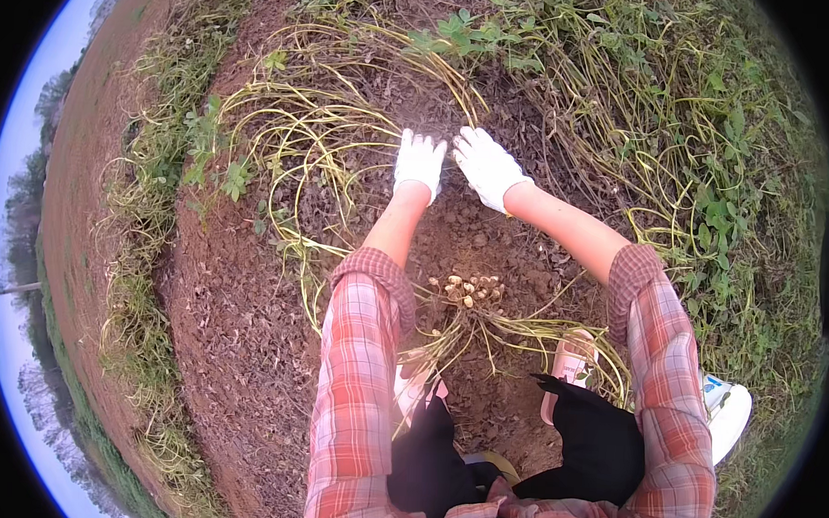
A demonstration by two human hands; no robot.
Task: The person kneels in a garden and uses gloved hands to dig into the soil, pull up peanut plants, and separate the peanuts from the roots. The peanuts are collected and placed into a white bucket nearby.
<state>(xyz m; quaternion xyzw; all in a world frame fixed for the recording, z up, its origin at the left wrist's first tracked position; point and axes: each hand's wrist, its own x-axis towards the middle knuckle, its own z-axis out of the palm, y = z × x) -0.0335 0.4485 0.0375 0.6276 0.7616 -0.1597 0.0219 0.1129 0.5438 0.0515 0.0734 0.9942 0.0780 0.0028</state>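
My left hand (418,164), in a white knit glove, reaches to the base of yellow-green peanut stems (324,108) that arch off to the left. Close to its right, my right hand (487,167), gloved alike, is at the lower end of other stems (455,75). The fingertips point down at the soil, and whether they grip the stems is hidden. Nearer my feet lies an uprooted peanut plant (515,325), its roots bearing a cluster of pale peanut pods (469,288).
Pink shoes (570,360) stand beside the pulled plant. A white container (724,414) sits at my right. Dense green vines (727,133) cover the right side. At the left run bare reddish soil (227,335) and another row of plants (136,283).
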